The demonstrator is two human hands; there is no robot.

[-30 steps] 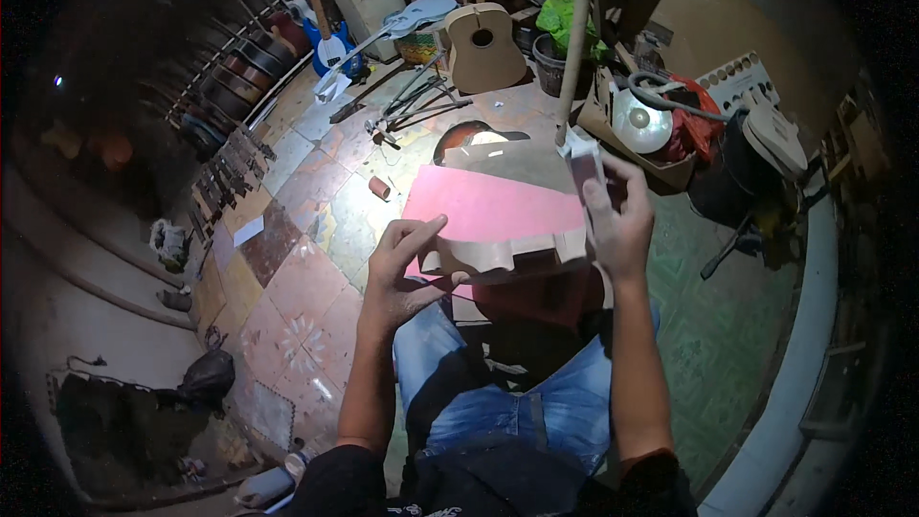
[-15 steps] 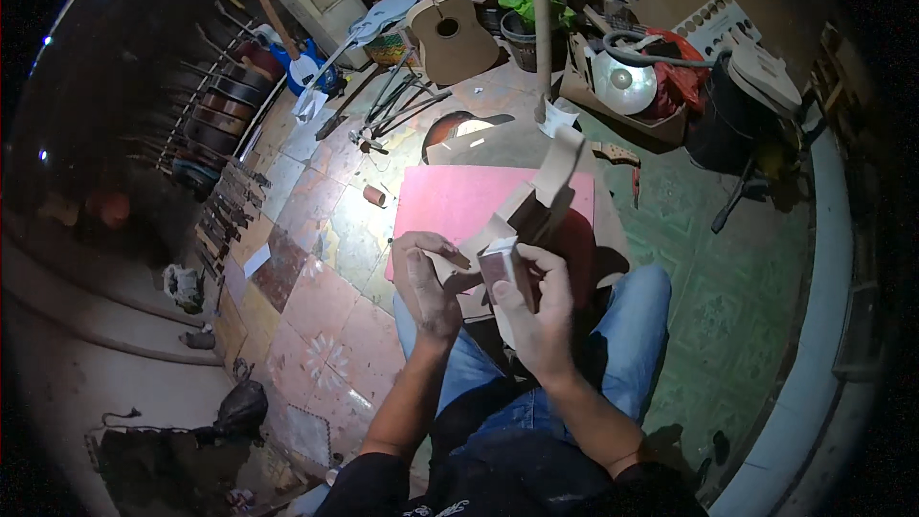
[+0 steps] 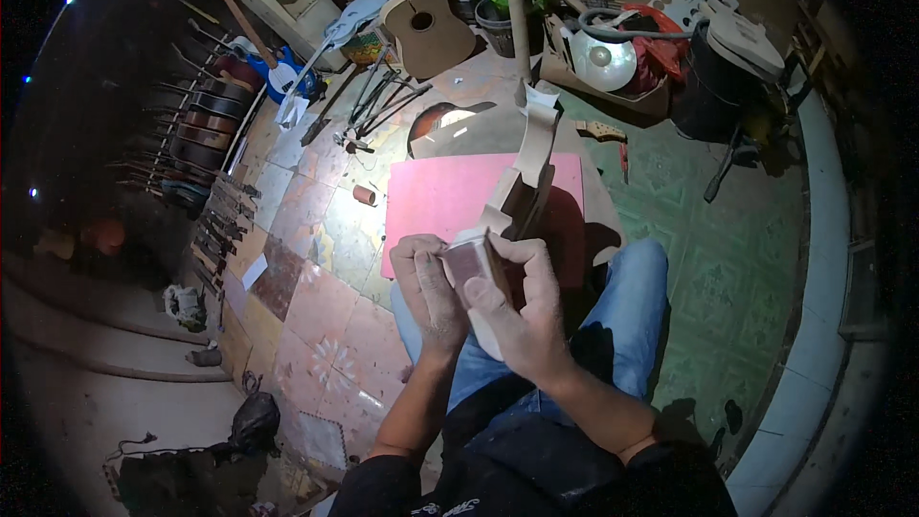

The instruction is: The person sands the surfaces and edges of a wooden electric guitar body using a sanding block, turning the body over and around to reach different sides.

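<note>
My right hand point(image 3: 529, 316) is closed around a block wrapped in reddish-brown sandpaper point(image 3: 470, 261), with white along its edge. A long, pale wooden guitar part point(image 3: 538, 142), curved and stepped, leans away from me past my fingertips. The sanding block lies over its near end and hides it. My left hand point(image 3: 426, 292) has its fingers curled at that near end, right beside the block, and seems to steady the wood. Below them a pink board point(image 3: 440, 196) rests across in front of my knees.
A small brown roll point(image 3: 364, 195) lies on the tiles to the left. Beyond the board are a sunburst guitar body point(image 3: 436, 123), a headstock piece point(image 3: 599, 131) and a post point(image 3: 515, 19). An unfinished acoustic body point(image 3: 428, 33) and a black bin point(image 3: 713, 86) stand farther back.
My right hand has brought the sanding block leftward, up against my left hand's fingers. The wooden part now stands more upright in view. The whole view has shifted slightly.
</note>
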